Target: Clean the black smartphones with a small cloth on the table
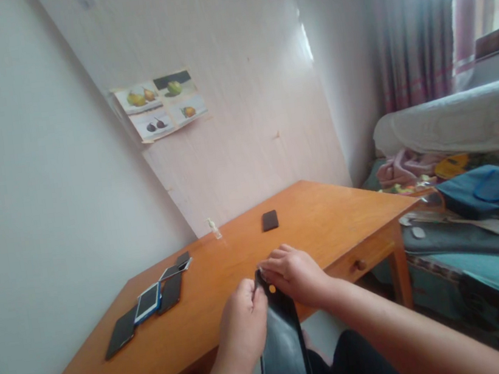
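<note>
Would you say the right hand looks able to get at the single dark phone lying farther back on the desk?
Probably yes: bare desk lies between the right hand and that phone, though the hand now grips another phone.

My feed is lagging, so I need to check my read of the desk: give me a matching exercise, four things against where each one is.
Things:
1. black phone with an orange dot
2. lone dark phone
3. row of phones
4. small clear bottle

Places:
A. far side of the wooden desk, lying alone
B. between the left hand and right hand, at the desk's near edge
C. standing near the wall
D. left part of the desk, overlapping one another

Pairs: 1-B, 2-A, 3-D, 4-C
</note>
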`<state>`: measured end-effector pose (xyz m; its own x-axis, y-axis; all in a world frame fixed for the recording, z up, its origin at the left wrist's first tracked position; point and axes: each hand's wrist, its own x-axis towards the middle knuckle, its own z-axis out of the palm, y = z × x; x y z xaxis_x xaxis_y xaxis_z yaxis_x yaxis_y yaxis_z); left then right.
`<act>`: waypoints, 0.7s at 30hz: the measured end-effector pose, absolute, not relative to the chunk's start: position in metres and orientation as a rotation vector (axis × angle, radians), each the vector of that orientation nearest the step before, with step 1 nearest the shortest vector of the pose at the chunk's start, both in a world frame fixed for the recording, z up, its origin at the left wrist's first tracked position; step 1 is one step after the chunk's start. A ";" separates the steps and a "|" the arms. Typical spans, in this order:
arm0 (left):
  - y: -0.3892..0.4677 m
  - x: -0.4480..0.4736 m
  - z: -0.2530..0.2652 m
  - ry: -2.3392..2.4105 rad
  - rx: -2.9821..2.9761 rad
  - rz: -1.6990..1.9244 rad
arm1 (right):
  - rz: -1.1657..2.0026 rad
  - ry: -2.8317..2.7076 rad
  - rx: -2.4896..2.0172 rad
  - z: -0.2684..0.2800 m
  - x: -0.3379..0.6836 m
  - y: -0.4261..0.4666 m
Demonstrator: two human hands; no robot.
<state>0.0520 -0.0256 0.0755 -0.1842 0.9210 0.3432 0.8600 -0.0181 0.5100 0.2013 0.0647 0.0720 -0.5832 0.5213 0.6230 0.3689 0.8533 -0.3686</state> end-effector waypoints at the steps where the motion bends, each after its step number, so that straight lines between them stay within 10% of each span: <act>1: -0.026 0.053 0.077 2.127 1.958 0.956 | 0.194 -2.293 -0.623 0.076 0.201 0.063; 21: -0.032 0.042 0.087 2.164 1.931 1.025 | 0.105 -2.387 -0.874 0.066 0.193 0.066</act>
